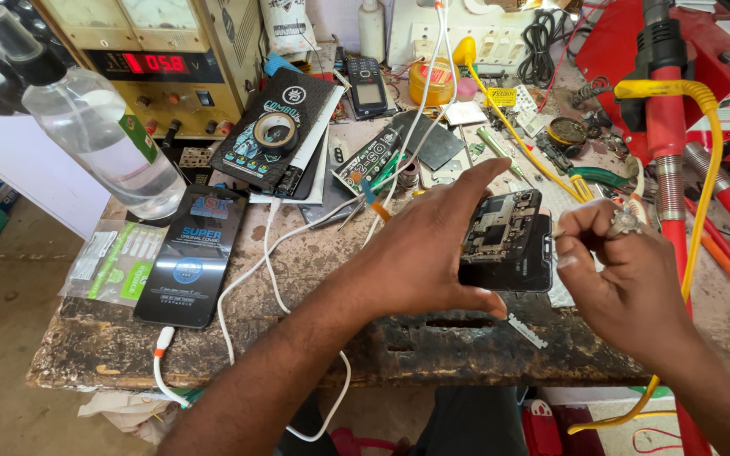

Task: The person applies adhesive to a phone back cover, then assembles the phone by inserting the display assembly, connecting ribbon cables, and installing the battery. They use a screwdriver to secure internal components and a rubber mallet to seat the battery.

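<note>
Your left hand (420, 253) grasps an opened phone (507, 241), back cover off and circuit boards exposed, holding it tilted just above the worn table (314, 338); fingers lie along its left edge and the thumb sits under its lower corner. Your right hand (627, 270), wearing a ring, is at the phone's right edge with thumb and forefinger pinched together; whether they hold anything is too small to tell. A small metal strip (527, 330) lies on the table below the phone. To the left lie a black flat package (186, 257), a white cable (251, 279) and a clear spray bottle (95, 127). A yellow hose (703, 169) runs along your right.
</note>
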`<state>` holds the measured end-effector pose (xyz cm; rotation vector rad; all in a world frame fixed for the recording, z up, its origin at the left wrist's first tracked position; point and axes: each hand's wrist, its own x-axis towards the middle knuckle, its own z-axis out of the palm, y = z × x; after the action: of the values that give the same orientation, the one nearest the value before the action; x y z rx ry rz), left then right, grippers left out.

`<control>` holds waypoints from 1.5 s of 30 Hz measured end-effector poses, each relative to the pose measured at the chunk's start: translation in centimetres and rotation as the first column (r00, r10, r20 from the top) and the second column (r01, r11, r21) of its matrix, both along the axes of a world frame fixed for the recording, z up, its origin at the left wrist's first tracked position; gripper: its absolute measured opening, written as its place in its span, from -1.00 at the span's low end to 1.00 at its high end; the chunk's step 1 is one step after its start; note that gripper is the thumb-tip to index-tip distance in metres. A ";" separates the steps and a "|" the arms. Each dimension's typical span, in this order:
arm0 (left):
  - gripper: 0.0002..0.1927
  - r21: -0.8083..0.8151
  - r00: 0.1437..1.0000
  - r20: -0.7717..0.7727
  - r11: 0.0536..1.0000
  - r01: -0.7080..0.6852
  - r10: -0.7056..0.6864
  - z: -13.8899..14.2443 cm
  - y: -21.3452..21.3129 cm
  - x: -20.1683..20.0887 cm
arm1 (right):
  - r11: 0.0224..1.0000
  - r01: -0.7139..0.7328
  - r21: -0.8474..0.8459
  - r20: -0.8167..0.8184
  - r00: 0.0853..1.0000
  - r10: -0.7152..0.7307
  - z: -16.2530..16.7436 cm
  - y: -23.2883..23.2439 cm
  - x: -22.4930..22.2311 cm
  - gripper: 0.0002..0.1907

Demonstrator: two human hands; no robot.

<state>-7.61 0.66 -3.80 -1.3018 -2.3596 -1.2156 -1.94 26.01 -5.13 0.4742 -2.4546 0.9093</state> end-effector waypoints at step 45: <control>0.07 0.864 0.661 0.374 0.504 0.007 -0.650 -2.6 -3.7 -3.1 | 0.980 0.156 -0.127 0.358 0.928 -0.101 4.2 2.3 -7.7 -0.72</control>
<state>-10.68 -3.00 -6.42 -1.0871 -1.2904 -2.8749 -9.67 28.28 -0.89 0.0981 -2.6628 1.2023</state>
